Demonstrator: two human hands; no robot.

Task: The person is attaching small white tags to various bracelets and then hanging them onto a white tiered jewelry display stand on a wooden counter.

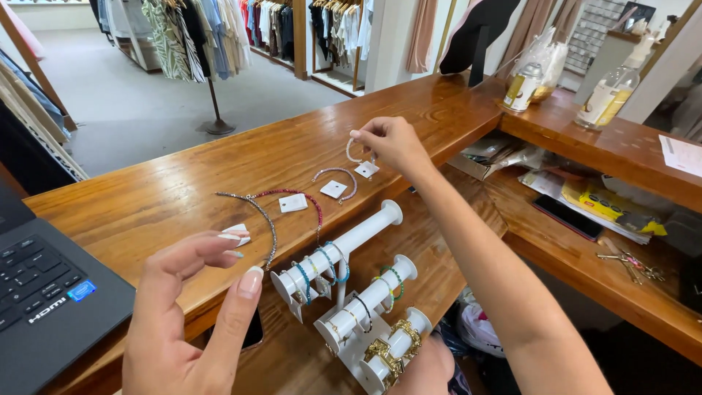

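Head view. Right hand (391, 140): fingers pinched on a pale bracelet (354, 155), apparently with white tag (367, 170), near the wooden counter's (146, 197) far edge. Left hand (186, 314): fingers spread, grasping nothing, over the near edge. Below: white tiered bracelet stand (351, 292).

Laptop (44, 292) cut off by left and bottom edges. Left hand (191, 322) cropped at wrist; phone (252, 333) mostly hidden beneath it.
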